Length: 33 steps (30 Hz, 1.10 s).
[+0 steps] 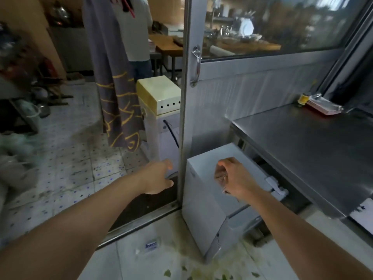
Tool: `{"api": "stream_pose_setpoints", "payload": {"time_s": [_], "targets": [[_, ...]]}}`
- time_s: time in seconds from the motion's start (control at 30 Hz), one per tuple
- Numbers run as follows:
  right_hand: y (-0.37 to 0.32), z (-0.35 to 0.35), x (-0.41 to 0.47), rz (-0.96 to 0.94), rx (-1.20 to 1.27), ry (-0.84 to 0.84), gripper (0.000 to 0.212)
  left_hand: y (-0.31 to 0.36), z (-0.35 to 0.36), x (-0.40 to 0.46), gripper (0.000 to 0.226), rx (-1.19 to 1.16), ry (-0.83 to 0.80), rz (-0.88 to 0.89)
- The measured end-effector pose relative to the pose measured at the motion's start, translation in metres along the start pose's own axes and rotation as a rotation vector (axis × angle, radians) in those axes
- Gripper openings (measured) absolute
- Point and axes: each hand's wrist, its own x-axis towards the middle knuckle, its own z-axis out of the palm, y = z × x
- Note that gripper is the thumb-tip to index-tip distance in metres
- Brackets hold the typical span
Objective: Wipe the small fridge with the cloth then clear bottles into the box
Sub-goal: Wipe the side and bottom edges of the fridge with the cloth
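Right hand [235, 178]: fingers bunched around a brownish cloth [220, 175], held on the small fridge [203, 199] top, near its front edge.
Left hand [159, 177]: relaxed, holding nothing, out past the door frame [182, 118].
Progress: wiping looks barely begun.
Left: bottles and box, neither in view.

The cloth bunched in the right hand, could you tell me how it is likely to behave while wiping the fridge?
The cloth looks soft and floppy: it is crumpled inside the right hand. It is probably light, since curled fingers alone hold it. It should drape over the small fridge when pressed, as its top looks flat.
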Motion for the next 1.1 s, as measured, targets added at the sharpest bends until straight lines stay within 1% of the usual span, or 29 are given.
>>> {"api": "stream_pose_setpoints", "payload": {"time_s": [0.1,0.2,0.27,0.43,0.57,0.63,0.73,0.83,0.9,1.0,1.1], "targets": [[0.005,0.012,0.022,0.052,0.023,0.000,0.049,-0.008,-0.002,0.037,0.053,0.018,-0.052,0.037],[0.017,0.022,0.033,0.136,0.045,0.010,0.047,-0.010,0.000,0.073,0.048,0.033,-0.081,0.121],[0.025,0.028,0.034,0.218,0.089,0.027,0.041,-0.009,0.006,0.096,0.045,0.064,-0.127,0.178],[0.042,0.048,0.023,0.401,0.163,0.065,0.029,0.001,0.032,0.149,0.043,0.123,-0.268,0.333],[0.045,0.071,0.006,0.611,0.222,0.091,0.030,0.010,0.055,0.182,0.038,0.244,-0.376,0.473],[0.040,0.085,-0.004,0.742,0.303,0.138,0.028,0.007,0.069,0.192,0.037,0.271,-0.431,0.555],[0.021,0.109,-0.015,0.871,0.295,0.228,0.022,-0.009,0.085,0.206,0.043,0.341,-0.484,0.696],[-0.001,0.135,-0.024,0.962,0.310,0.329,0.020,-0.029,0.099,0.214,0.046,0.380,-0.487,0.805],[-0.013,0.153,-0.029,1.022,0.369,0.380,0.025,-0.037,0.107,0.218,0.050,0.411,-0.426,0.895],[-0.023,0.171,-0.035,0.999,0.506,0.506,0.029,-0.040,0.119,0.221,0.055,0.421,-0.292,1.051],[-0.023,0.176,-0.036,0.949,0.452,0.612,0.029,-0.036,0.131,0.221,0.059,0.434,-0.234,1.099]]}}
